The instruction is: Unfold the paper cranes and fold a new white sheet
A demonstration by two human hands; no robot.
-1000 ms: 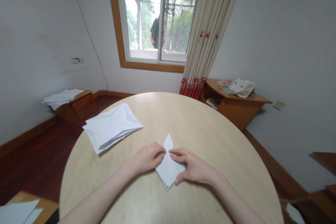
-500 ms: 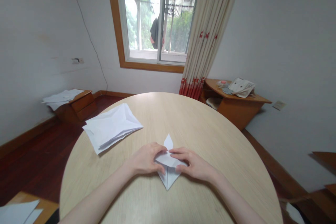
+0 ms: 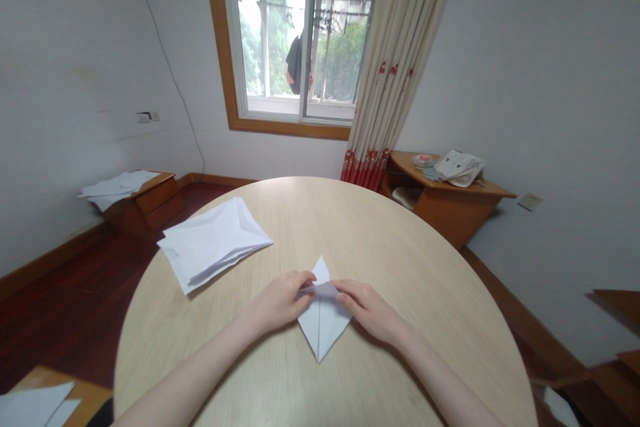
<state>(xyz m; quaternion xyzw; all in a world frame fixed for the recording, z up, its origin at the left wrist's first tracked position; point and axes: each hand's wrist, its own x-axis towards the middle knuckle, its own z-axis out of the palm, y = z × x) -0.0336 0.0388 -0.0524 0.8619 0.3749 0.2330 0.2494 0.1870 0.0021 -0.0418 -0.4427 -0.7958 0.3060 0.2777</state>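
Observation:
A white folded paper (image 3: 323, 320), kite-shaped with points toward and away from me, lies on the round light-wood table (image 3: 380, 247). My left hand (image 3: 280, 300) rests on its left edge, fingers curled and pinching a small flap near the paper's upper middle. My right hand (image 3: 367, 307) presses the right side, its fingertips meeting the left hand's at that same flap. Both forearms reach in from the bottom of the view.
A stack of white paper sheets (image 3: 213, 243) lies on the table's left part. A low wooden cabinet (image 3: 145, 200) with papers stands far left. A wooden corner desk (image 3: 450, 193) with a bag stands right of the curtain (image 3: 395, 60) and window.
The flap that both hands lifted from the near point has been carried up and folded toward the paper's far end. Both hands have moved slightly away from me along the paper.

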